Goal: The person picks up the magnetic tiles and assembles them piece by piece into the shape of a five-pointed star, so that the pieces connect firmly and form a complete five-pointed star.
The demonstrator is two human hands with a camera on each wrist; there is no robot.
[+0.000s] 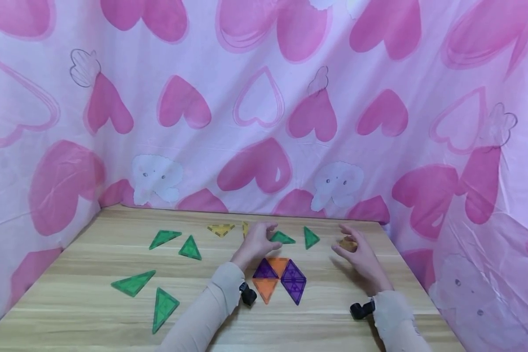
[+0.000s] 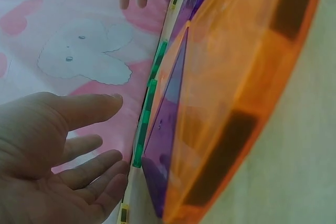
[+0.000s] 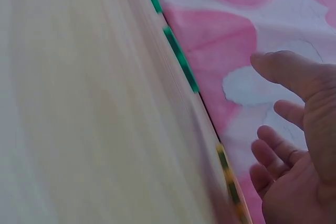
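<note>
Cluster of translucent orange and purple plastic triangles on wood-grain worktop, left hand and translucent green plastic triangle just beyond cluster, grip spread, right hand and translucent yellow plastic tile beyond and right of cluster, grip also spread.

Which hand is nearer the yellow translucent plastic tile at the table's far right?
Right. In the head view, the yellow tile shows between the thumb and fingers of the right hand; the left hand is well off to the tile's left.

2 sleeved arms reach forward, left hand and right hand apart, relaxed.
</note>
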